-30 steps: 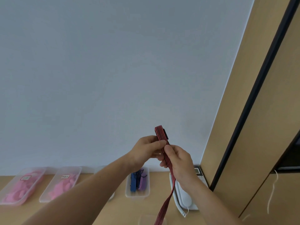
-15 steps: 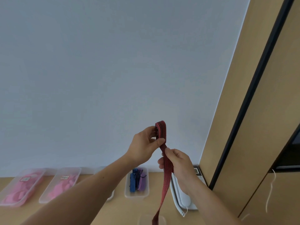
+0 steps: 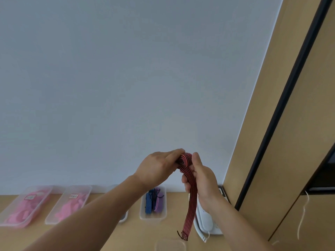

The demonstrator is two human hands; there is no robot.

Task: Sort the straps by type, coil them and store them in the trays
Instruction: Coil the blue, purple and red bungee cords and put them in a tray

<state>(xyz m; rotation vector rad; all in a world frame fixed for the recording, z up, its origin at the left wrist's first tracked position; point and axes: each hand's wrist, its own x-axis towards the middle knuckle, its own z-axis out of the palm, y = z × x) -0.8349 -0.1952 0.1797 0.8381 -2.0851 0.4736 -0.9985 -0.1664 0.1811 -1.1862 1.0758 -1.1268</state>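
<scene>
A: So, where is the strap (image 3: 192, 203)?
B: Held up before the wall (image 3: 126, 87). Left hand (image 3: 157, 167) pinches the rolled end; right hand (image 3: 201, 176) grips just beneath. Its tail hangs straight down towards the desk (image 3: 145, 236).
A: Trays?
B: One tray (image 3: 153, 218) holds blue and purple straps; far-left tray (image 3: 18, 224) and next tray (image 3: 54, 221) hold pink pieces.

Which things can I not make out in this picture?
Head view:
Labels on the pink trays: too blurred to read.
Third tray: mostly hidden by the left forearm.
Clear tray: cut off by the bottom edge.
Coiled end of the red strap: partly covered by the left hand and right hand.
</scene>
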